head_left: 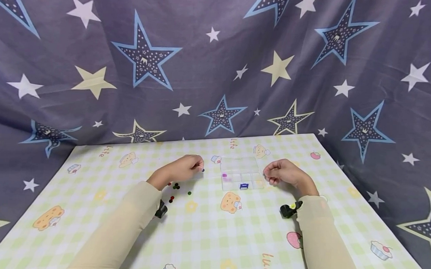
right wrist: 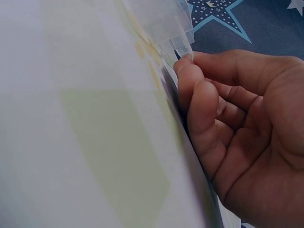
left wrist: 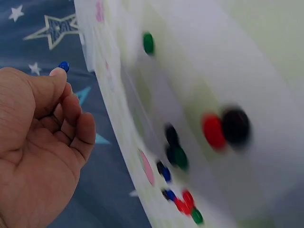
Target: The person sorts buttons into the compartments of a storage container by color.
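Observation:
My left hand point(head_left: 180, 169) is above the table, left of a clear plastic compartment box point(head_left: 238, 165). Between thumb and index finger it pinches a small blue disc point(left wrist: 64, 66), clear of the table. The other fingers curl loosely toward the palm. At the box's right side is my right hand point(head_left: 285, 174); its thumb and index fingertip pinch the box's edge point(right wrist: 183, 45). A blue latch point(head_left: 243, 186) sits on the box's near side, and a small pink spot point(head_left: 224, 175) shows at its left. Whether that spot is a loose piece cannot be told.
Several small discs lie near and below the left forearm, among them a green disc point(left wrist: 148, 43), a red disc point(left wrist: 213, 130) and a black disc point(left wrist: 236, 126). A checked cloth point(head_left: 204, 237) covers the table. Behind it hangs a star-patterned curtain point(head_left: 192, 70).

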{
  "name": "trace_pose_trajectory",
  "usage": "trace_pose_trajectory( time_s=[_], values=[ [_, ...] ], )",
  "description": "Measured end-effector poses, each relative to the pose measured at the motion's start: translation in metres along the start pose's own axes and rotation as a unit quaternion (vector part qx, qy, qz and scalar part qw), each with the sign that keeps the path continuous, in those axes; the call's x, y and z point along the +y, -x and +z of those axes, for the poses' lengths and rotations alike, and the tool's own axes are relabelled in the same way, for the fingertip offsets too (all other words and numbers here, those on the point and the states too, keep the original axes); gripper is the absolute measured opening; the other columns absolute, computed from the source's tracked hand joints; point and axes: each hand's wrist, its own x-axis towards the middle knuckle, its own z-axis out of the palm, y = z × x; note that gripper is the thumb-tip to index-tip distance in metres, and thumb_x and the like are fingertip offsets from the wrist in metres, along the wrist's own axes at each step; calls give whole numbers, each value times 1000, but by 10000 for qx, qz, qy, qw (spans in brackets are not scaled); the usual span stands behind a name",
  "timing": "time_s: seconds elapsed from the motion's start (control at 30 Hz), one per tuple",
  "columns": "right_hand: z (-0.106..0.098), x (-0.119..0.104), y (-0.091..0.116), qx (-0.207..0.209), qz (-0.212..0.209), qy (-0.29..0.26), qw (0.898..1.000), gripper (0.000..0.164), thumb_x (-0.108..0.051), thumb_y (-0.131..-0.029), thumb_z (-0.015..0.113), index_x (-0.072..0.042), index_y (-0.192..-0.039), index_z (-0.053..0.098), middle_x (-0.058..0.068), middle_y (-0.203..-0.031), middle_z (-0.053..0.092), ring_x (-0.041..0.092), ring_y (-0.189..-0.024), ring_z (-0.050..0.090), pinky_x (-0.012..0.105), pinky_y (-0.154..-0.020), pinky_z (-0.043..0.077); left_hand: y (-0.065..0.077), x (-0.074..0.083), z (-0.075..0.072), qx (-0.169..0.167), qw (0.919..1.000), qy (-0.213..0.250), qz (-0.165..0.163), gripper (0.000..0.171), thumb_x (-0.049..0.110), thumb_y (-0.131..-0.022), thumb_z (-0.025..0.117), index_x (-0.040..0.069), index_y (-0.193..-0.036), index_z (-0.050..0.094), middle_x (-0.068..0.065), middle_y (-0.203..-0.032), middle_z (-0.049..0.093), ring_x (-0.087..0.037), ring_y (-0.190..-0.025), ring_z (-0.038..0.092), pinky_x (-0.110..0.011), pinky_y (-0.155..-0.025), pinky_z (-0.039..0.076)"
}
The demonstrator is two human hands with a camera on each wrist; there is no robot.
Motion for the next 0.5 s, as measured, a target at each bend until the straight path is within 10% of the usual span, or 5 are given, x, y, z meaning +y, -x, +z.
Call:
trace_pose_trajectory(
  time_s=[0.5],
  values=[
    [-2,-2,3,-12,6,20,10000,16,-2,-100,59,9,-107,67,13,-83,67,17,-68,62,28,-63,53,-28,41,24,-25,9969,256,738,17,5,-107,50,6,-91,56,0,-79,48,-12,-75,43,-29,-76,39]
  ],
)
